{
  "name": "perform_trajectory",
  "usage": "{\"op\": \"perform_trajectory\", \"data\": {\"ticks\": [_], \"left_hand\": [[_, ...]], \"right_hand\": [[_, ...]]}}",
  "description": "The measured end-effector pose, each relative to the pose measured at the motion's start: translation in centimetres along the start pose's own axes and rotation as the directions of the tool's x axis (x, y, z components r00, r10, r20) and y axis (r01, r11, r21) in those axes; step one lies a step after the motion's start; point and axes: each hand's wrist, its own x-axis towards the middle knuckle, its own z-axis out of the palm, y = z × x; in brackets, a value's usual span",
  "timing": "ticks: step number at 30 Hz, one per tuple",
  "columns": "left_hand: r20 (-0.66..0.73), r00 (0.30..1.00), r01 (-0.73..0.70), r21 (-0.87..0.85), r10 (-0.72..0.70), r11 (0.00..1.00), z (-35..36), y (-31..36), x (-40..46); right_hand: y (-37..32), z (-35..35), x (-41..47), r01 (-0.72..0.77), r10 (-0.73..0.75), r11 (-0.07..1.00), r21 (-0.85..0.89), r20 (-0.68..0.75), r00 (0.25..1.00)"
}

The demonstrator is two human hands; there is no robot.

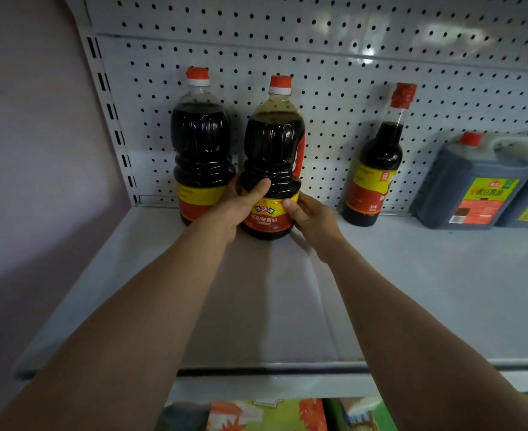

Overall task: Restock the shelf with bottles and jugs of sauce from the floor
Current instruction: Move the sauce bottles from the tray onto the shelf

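- Nearest to us, at the bottom edge, we see colourful printed packages (269, 415) in orange, green and yellow on a lower level, partly hidden under the shelf's front lip.
- Above them lies the pale grey metal shelf (427, 290), its flat surface running away from us to the back wall.
- Our two bare forearms reach forward across this shelf, one from each lower corner, meeting near the middle.
- Our left hand (241, 203) grips a large clear plastic jug of dark sauce with a red cap and a red side handle (273, 157); the thumb lies across the front just above the label, the fingers wrap round the left side.
- Our right hand (311, 214) holds the same jug on its right side, the thumb pressed against the yellow and red label, the fingers curled round behind.
- The jug stands upright with its base on the shelf, towards the back.
- Just beside it on the left, touching or nearly so, stands a second matching jug with a red cap (202, 144), closer to the wall.
- Well apart to the right stands a slim dark glass bottle with a red sealed neck (377, 169).
- Further right sit two square dark jugs (474, 185); the second is cut off by the edge.
- Behind everything rises a white perforated metal back panel (334, 51).
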Motion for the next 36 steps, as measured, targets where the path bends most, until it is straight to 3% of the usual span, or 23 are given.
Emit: {"op": "perform_trajectory", "data": {"ticks": [8, 18, 21, 23, 26, 28, 31, 36], "left_hand": [[-0.018, 0.997, 0.076, -0.024, -0.077, 0.997, -0.1, 0.2, 1.8], [-0.055, 0.998, 0.042, -0.035, -0.044, 0.999, 0.2, -0.9, 2.9], [-0.099, 0.994, 0.039, 0.041, -0.035, 0.998, 0.6, -1.0, 2.9], [-0.184, 0.983, 0.036, 0.113, -0.015, 0.993, 0.9, -0.2, 2.5], [-0.318, 0.948, 0.079, 0.151, -0.027, 0.985, 0.4, 0.4, 0.9], [-0.351, 0.934, 0.113, 0.135, -0.059, 0.984, -0.3, 0.1, -1.0], [-0.347, 0.938, 0.109, 0.284, -0.004, 0.953, -1.0, -1.2, -6.0], [-0.265, 0.964, 0.084, 0.382, 0.022, 0.920, -1.0, -2.0, -15.5]], "right_hand": [[-0.1, 0.2, 1.7, -0.053, 0.053, 0.999, 0.008, 0.020, 0.998], [0.3, 0.3, 1.9, -0.077, 0.078, 0.996, -0.048, 0.017, 0.997], [0.3, 0.0, 2.0, -0.143, 0.145, 0.970, -0.198, -0.007, 0.989], [-0.2, -0.3, 2.1, -0.177, 0.153, 0.916, -0.359, -0.095, 0.984], [-2.1, -0.9, 0.7, -0.172, 0.107, 0.898, -0.404, -0.180, 0.978], [-3.3, -1.7, -0.9, -0.123, 0.055, 0.882, -0.455, -0.161, 0.985], [-4.4, -3.4, -4.8, -0.094, 0.036, 0.811, -0.577, -0.112, 0.993], [-6.3, -5.5, -12.3, 0.008, 0.003, 0.668, -0.744, 0.013, 1.000]]}}
